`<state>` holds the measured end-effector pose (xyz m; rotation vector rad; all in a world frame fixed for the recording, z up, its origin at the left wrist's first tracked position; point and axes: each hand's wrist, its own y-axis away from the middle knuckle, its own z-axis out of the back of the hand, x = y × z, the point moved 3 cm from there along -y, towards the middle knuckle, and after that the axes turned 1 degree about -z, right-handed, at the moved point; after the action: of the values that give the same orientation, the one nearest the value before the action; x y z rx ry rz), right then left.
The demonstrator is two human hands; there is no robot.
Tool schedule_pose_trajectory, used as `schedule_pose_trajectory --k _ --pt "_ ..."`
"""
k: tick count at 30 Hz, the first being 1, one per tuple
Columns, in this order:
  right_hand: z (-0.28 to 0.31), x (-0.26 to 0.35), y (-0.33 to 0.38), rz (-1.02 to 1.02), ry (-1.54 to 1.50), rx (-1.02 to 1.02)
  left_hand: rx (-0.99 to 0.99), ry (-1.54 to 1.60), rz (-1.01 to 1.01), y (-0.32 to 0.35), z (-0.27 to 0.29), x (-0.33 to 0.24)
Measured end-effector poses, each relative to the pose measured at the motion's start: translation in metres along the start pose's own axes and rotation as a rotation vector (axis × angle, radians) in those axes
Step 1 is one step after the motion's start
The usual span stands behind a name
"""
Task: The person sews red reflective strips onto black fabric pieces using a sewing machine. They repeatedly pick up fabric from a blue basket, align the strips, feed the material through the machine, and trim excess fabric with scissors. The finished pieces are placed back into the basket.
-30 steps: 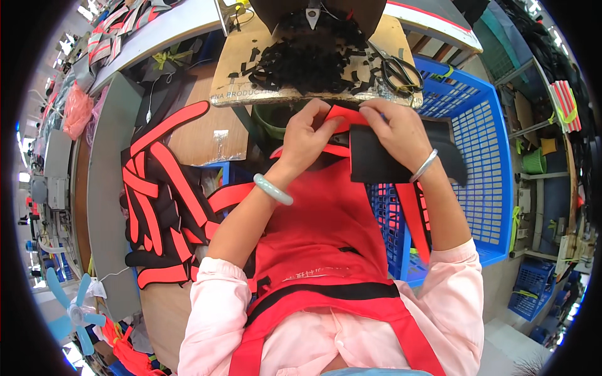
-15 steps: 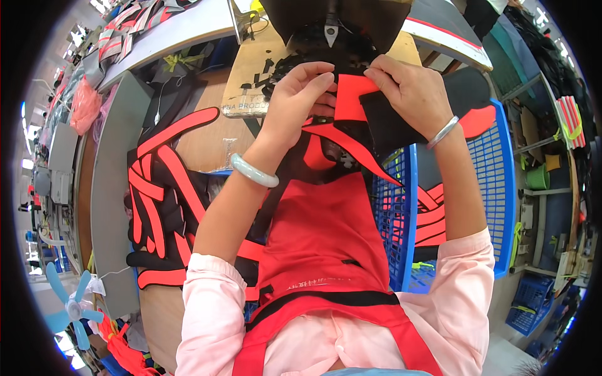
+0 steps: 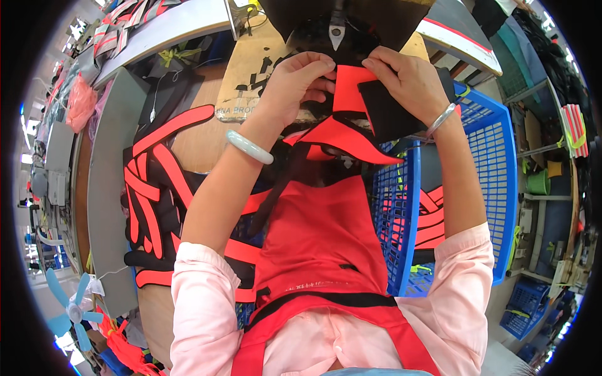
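Note:
My right hand pinches a red-and-black fabric piece between thumb and fingers, its red face partly folded over by a black flap. Close by its upper left corner, my left hand is closed with thumb and forefinger together. What lies between those fingertips is too small to make out. Below the hands a curved red strip hangs over my lap, its far parts tangled with dark fabric. Just above the fingers is a machine's pointed metal part.
Red-and-black strips lie heaped on the wooden board at left, beside a grey panel. A blue basket with more strips stands at right. Black scraps are scattered on the machine's table. A blue fan is at lower left.
Both hands have shifted slightly up, with the fabric piece between them. The hanging red strip has swung up and flattened. The black, red-ended part beyond my right wrist has drawn in.

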<state>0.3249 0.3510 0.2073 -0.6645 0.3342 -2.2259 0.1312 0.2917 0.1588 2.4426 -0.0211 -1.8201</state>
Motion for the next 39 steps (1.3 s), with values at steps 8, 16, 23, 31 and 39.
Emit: schedule_pose_trajectory --k 8,16,23,31,39 --pt "-0.012 -0.016 -0.013 0.021 -0.035 -0.008 -0.022 -0.016 0.018 -0.021 0.011 0.000" --pt "-0.015 -0.028 -0.024 -0.022 -0.066 0.001 0.044 0.103 0.020 -0.048 0.022 0.012" --pt "-0.011 -0.022 -0.021 -0.073 -0.047 -0.006 0.136 0.207 0.055 -0.049 0.023 0.011" --pt "0.006 -0.007 0.005 -0.121 -0.024 -0.086 -0.045 -0.064 0.029 -0.011 0.029 -0.011" --pt "0.024 0.018 0.060 -0.106 -0.101 -0.123 0.287 -0.851 -0.224 0.072 -0.014 0.032"
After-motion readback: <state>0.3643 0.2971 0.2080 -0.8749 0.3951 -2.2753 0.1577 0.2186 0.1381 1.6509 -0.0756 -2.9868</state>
